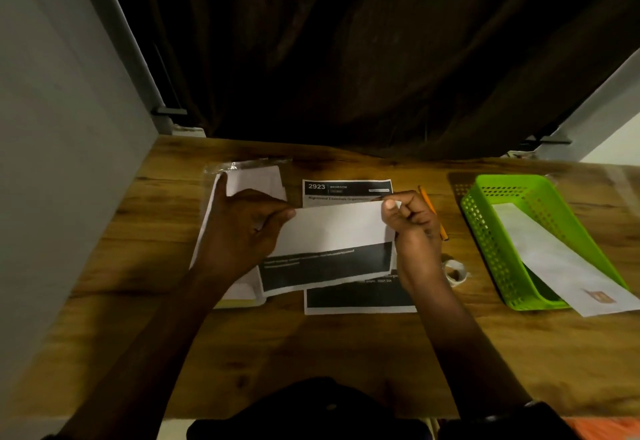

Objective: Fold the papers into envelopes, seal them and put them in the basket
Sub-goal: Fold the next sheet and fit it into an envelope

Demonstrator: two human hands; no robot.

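The left hand (242,228) grips the paper (332,228) at its left end and the right hand (412,221) pinches its far right corner, over another sheet (346,190) on the table (311,353); best to line the edges up squarely before pressing the crease.

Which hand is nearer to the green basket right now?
Right. The right hand pinches the right corner of the folded paper, on the side toward the green basket; the left hand holds its left edge, farther away.
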